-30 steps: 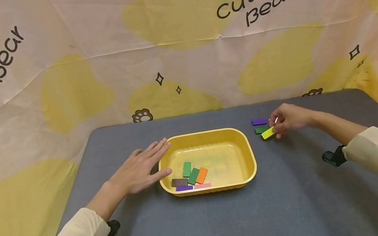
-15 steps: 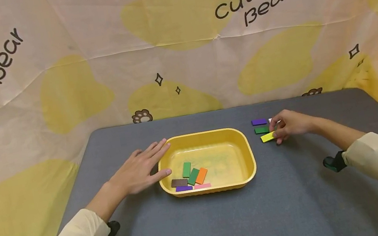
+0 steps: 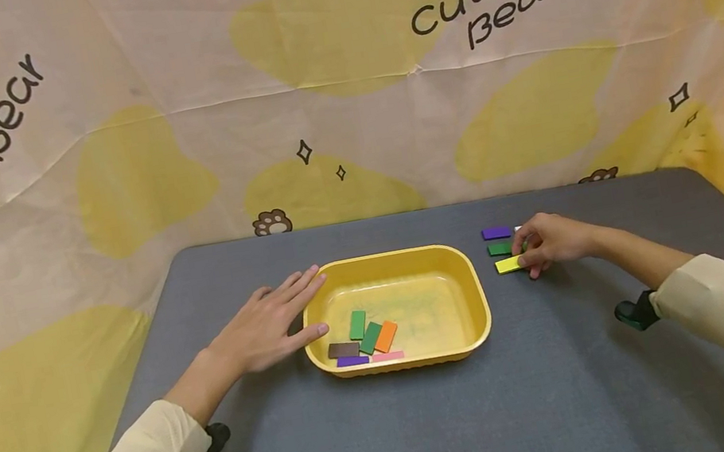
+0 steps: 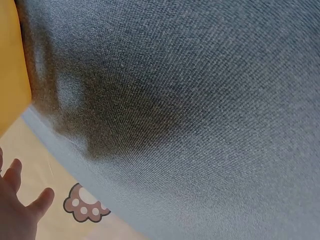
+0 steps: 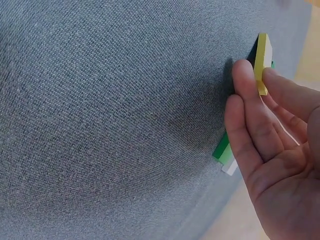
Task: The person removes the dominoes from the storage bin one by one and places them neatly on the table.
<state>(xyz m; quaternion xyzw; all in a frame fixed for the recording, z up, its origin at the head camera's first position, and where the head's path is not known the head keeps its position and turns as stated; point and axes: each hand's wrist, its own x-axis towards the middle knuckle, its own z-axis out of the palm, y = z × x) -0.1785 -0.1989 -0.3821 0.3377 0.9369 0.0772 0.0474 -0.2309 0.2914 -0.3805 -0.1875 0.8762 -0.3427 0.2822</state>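
In the head view my right hand [image 3: 554, 241] pinches a thin yellow rectangular block [image 3: 506, 266] by its right end, low over the table. The right wrist view has the thumb against this yellow block [image 5: 262, 57], with fingers on its other side. Just behind it lie a green block [image 3: 499, 249] and a purple block [image 3: 496, 233]. A white block [image 3: 518, 229] is mostly hidden by the hand. My left hand [image 3: 272, 318], fingers straight and spread, rests at the left rim of a yellow tray [image 3: 389, 255].
Inside the tray's near left part lie several flat blocks: light green [image 3: 358, 324], dark green [image 3: 371, 337], orange [image 3: 386, 336], brown [image 3: 343, 349], purple [image 3: 352, 360] and pink [image 3: 388, 356]. A printed cloth [image 3: 329, 38] hangs behind the grey table [image 3: 413, 435].
The yellow block has moved slightly left and nearer to me in my right hand, and has turned to lie more in line with the green one. My left hand has stayed still.
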